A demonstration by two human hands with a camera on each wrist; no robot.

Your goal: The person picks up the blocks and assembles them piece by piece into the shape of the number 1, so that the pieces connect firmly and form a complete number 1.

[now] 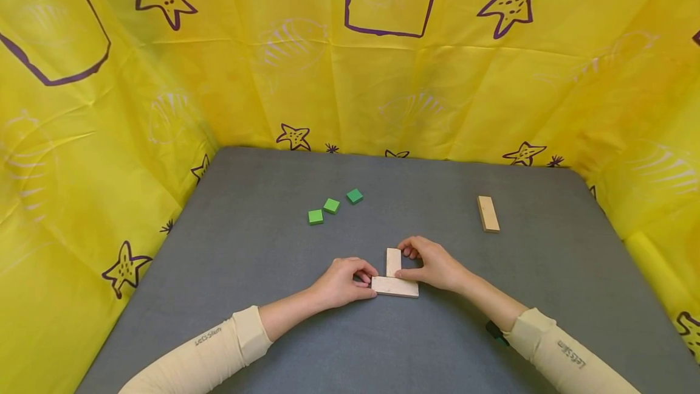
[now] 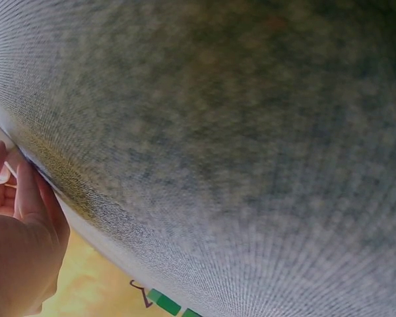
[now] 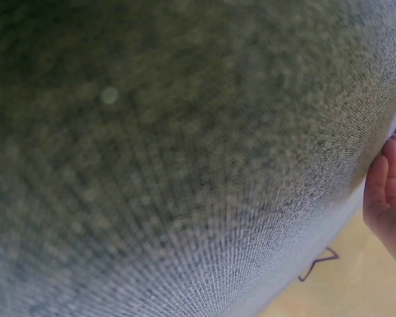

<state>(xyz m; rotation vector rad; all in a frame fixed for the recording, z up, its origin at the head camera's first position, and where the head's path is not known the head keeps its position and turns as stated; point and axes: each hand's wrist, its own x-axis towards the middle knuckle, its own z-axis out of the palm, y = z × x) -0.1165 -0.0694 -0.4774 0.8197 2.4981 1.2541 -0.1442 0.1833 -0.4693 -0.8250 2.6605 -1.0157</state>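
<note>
Two pale wooden blocks lie on the grey table in the head view, forming an upside-down T. My left hand (image 1: 344,281) holds the left end of the crosswise block (image 1: 395,286), thumb at its near corner and fingers at its far corner. The other block (image 1: 393,261) points away from me, its near end against the crosswise block's far edge. My right hand (image 1: 434,265) holds this second block, a fingertip by its far end and the thumb by its near end. Both wrist views show only part of the left hand (image 2: 26,238) and right hand (image 3: 389,191).
Three small green blocks, two light (image 1: 315,217) (image 1: 331,206) and one darker (image 1: 355,196), lie farther back to the left. Another wooden block (image 1: 488,214) lies back right on the grey table (image 1: 262,217). Yellow patterned cloth (image 1: 339,90) surrounds the back and sides.
</note>
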